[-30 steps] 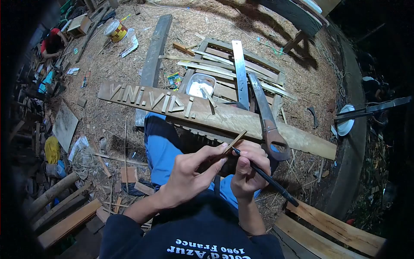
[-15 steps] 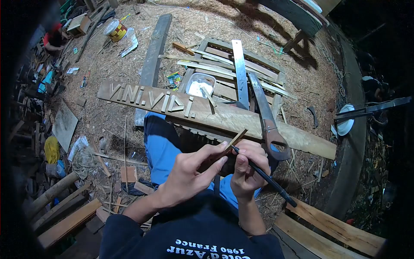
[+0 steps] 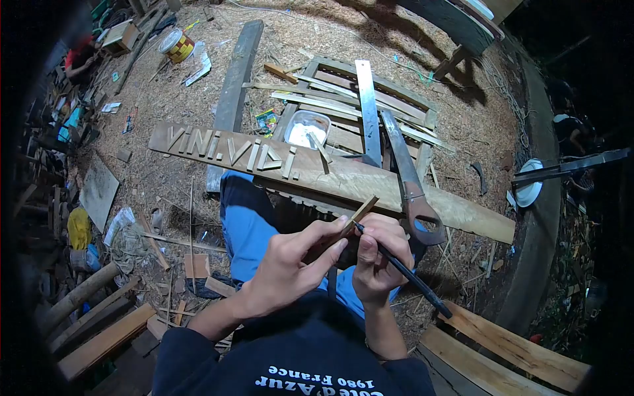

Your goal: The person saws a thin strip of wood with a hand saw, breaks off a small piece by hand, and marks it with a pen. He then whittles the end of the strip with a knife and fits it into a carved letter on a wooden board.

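My left hand (image 3: pixel 297 257) pinches a thin wooden strip (image 3: pixel 363 209) between thumb and fingers. Closed round a long, dark, rod-like tool (image 3: pixel 413 280), my right hand (image 3: pixel 380 254) holds its narrow tip against the strip, close to my left fingertips. What kind of tool it is, I cannot make out. Just beyond my hands lies a long wooden board (image 3: pixel 370 178) with raised wooden letters (image 3: pixel 231 153) reading "VINI.VIDI." on its left part. Across its right part rests a handsaw (image 3: pixel 401 158). A clear tub of white stuff (image 3: pixel 307 130) stands behind the board, a small stick leaning at it.
A metal square (image 3: pixel 367 109) lies over slats on a wooden frame (image 3: pixel 330 66). A dark beam (image 3: pixel 238 79) runs behind the board's left part. Planks (image 3: pixel 515 343) are at lower right, a bucket (image 3: pixel 177 46) at upper left. Another person (image 3: pixel 80 63) is at far left.
The rear end of the dark tool has swung very slightly to the left, its tip still at the strip. My left hand and the board look the same.
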A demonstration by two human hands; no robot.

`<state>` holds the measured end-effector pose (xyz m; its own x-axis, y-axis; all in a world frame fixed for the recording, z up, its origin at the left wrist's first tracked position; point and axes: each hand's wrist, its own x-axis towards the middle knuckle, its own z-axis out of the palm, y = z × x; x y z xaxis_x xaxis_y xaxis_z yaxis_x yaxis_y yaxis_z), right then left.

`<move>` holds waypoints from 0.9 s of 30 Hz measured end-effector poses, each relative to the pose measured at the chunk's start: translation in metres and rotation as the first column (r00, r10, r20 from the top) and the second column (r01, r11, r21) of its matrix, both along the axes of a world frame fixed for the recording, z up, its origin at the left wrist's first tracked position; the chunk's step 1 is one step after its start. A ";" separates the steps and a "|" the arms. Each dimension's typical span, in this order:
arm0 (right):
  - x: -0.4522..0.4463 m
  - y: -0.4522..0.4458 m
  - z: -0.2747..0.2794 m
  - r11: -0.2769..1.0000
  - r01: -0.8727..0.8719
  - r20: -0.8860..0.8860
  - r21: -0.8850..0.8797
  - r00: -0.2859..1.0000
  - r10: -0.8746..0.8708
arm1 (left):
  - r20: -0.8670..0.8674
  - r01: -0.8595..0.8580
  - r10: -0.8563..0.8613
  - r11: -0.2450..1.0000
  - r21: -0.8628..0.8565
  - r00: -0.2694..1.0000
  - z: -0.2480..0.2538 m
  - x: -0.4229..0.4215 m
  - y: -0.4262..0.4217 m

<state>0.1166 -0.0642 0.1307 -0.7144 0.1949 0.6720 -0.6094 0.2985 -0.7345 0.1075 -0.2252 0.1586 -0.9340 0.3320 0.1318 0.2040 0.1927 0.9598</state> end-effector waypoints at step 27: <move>0.000 -0.002 0.001 1.000 0.010 0.016 0.005 1.000 -0.011 | 0.035 0.001 -0.002 1.000 0.026 0.999 0.004 0.000 0.000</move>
<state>0.1163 -0.0662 0.1316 -0.7231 0.1990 0.6614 -0.5944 0.3086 -0.7426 0.1072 -0.2252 0.1624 -0.9377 0.3305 0.1072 0.1702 0.1677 0.9710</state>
